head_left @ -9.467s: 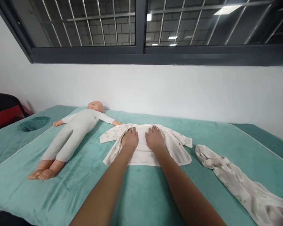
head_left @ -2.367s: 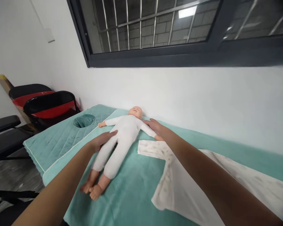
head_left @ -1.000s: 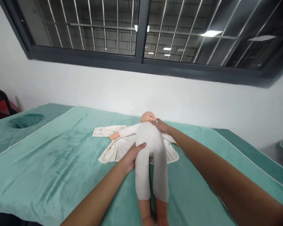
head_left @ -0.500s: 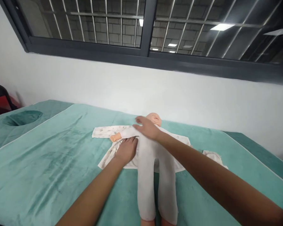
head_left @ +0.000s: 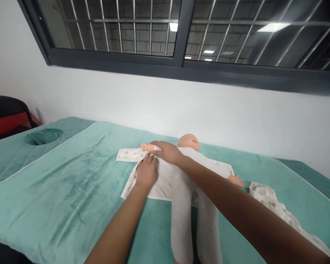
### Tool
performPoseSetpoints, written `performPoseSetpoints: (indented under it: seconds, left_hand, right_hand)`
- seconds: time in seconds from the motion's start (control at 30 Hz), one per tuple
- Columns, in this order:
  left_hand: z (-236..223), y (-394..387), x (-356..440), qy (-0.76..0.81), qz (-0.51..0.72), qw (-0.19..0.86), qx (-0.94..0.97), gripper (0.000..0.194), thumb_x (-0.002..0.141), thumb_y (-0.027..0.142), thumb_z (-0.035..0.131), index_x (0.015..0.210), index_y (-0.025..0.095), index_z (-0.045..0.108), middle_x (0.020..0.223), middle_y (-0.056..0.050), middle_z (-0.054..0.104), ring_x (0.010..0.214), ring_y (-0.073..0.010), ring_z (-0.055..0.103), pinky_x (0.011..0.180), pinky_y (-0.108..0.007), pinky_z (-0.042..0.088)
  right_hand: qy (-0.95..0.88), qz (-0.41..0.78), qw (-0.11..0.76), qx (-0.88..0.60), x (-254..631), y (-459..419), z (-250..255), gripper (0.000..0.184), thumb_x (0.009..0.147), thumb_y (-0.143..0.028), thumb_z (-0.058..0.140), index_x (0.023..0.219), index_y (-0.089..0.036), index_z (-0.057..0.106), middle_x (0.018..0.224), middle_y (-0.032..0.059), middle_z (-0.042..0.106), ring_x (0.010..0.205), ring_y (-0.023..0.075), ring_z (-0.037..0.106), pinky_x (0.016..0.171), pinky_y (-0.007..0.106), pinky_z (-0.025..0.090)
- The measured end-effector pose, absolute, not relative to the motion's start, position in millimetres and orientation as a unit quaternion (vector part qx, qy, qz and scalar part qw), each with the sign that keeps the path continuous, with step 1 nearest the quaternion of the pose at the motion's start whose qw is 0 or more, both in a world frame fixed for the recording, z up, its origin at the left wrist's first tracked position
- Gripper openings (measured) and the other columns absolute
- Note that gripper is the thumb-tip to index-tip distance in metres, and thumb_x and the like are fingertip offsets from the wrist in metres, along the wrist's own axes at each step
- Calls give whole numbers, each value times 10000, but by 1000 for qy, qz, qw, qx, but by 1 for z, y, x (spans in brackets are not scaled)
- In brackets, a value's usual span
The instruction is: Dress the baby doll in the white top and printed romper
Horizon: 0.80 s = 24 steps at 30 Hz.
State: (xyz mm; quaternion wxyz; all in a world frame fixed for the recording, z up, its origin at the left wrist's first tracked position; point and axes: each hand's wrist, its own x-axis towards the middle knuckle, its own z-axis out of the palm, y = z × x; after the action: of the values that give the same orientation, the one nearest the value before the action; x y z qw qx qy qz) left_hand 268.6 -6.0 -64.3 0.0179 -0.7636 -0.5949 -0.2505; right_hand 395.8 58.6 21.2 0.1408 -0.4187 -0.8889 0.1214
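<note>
A baby doll [head_left: 181, 183] with a white cloth body and legs lies on its back, its bald head [head_left: 187, 141] towards the wall. Under it a white patterned baby shirt [head_left: 162, 189] is spread with its sleeves out to both sides. My right hand [head_left: 167, 151] reaches across the doll and is closed round its arm at the left, thumb below and fingers above; the doll's small hand [head_left: 146, 147] sticks out past my fingers, over the sleeve [head_left: 126, 155]. My left hand [head_left: 147, 171] lies open on the shirt just below that arm.
A crumpled white patterned garment [head_left: 273, 201] lies at the right, partly behind my right forearm. Green cloth covers the bed [head_left: 63, 190], which has a round hole [head_left: 44, 136] at the left. A black and red chair [head_left: 9, 117] stands beyond; a white wall [head_left: 143, 102] closes the back.
My right hand has come down onto the doll's arm, which has swung up from slanting downward to lying along the sleeve. My left hand stays on the shirt. The view has shifted slightly.
</note>
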Motion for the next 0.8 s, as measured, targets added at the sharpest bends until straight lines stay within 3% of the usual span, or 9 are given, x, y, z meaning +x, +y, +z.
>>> performPoseSetpoints:
  seconds: [0.1,0.37,0.53,0.67,0.8]
  left_hand:
    - [-63,0,253,-635,-247,25,-732,369,860,114,433,1179,160,614,1226,-116,628,1306,-283,423,986,-421,407]
    - [-54,2,232,-720,-235,65,-649,245,898,287,487,997,172,679,1020,-114,663,1072,-309,522,822,-409,427]
    - [-56,3,226,-747,-239,52,-618,234,876,215,464,1014,180,650,1061,-109,631,1046,-296,533,772,-370,432]
    - [-57,3,218,-759,-262,-23,-596,269,865,211,445,1054,194,636,1080,-105,624,978,-279,584,707,-354,434]
    - [-56,3,209,-750,-341,-78,-562,260,846,226,461,982,214,681,1080,-81,653,959,-258,609,750,-344,444]
  right_hand:
    - [-886,163,178,-396,401,56,20,425,925,-514,470,1289,-312,553,1289,2,608,1144,234,564,953,360,422]
    - [-873,252,152,-390,399,56,13,452,823,-595,585,1164,-308,658,1204,-13,661,1102,243,593,976,367,416]
    - [-878,192,118,-422,396,55,9,460,848,-599,540,1195,-316,643,1213,-3,661,1092,246,595,929,353,426]
    - [-885,118,67,-445,393,54,4,436,871,-579,501,1208,-329,620,1224,-7,652,1083,225,599,885,320,423]
    - [-886,89,48,-452,391,53,0,379,876,-524,507,1173,-321,629,1176,8,667,1059,222,603,886,323,405]
